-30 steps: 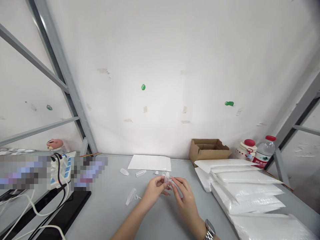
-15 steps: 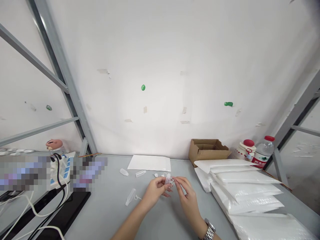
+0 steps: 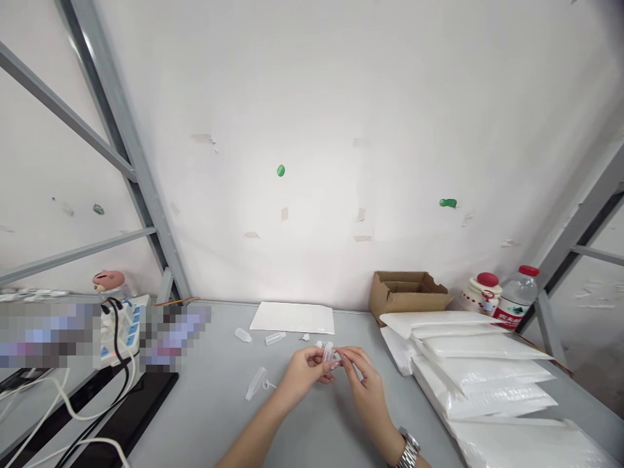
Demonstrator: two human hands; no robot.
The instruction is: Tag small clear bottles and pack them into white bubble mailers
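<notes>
My left hand (image 3: 303, 372) pinches a small clear plastic bottle (image 3: 327, 353) just above the grey table (image 3: 209, 403). My right hand (image 3: 363, 380), with a watch on its wrist, is closed with its fingertips at the bottle's top; what they pinch is too small to make out. Another clear bottle (image 3: 255, 383) lies on the table to the left of my hands. Two more small bottles (image 3: 242, 335) (image 3: 275, 338) and tiny caps (image 3: 305, 337) lie further back.
A flat white bag (image 3: 293, 318) lies by the wall. A stack of white padded mailers (image 3: 478, 364) fills the right side, behind it an open cardboard box (image 3: 406, 291), a red-capped jar (image 3: 481, 292) and a water bottle (image 3: 517, 296). A power strip with cables (image 3: 119, 325) sits left.
The bottle in my left hand has tilted slightly toward the right and my right fingertips have closed in on its top. Both hands stay in the same spot.
</notes>
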